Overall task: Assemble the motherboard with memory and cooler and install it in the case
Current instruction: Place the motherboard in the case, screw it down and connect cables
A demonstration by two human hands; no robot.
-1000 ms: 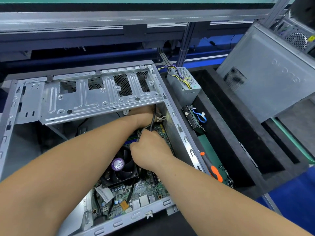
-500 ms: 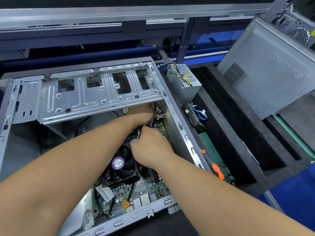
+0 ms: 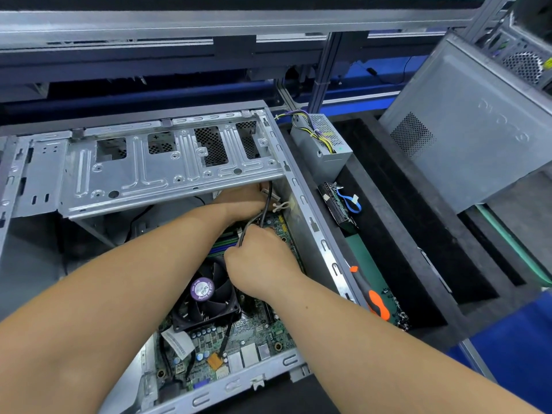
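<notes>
The green motherboard [image 3: 257,333] lies inside the open grey case [image 3: 310,222], with its black cooler fan [image 3: 206,297] on top. Memory sticks [image 3: 222,243] show between my forearms. My right hand [image 3: 263,264] is curled over the board beside the fan and grips a black cable [image 3: 266,204] that runs up toward the drive cage. My left hand [image 3: 242,198] reaches under the metal drive cage [image 3: 155,171]; its fingers are hidden there, at the cable's upper end.
A black foam tray [image 3: 397,234] sits right of the case, holding a grey power supply [image 3: 322,144], a small drive with a blue cable [image 3: 340,204], and an orange-handled screwdriver [image 3: 370,294]. A grey case side panel [image 3: 472,124] leans at the far right.
Both hands stay at the same spot inside the case. My right hand has shifted very slightly on the black cable.
</notes>
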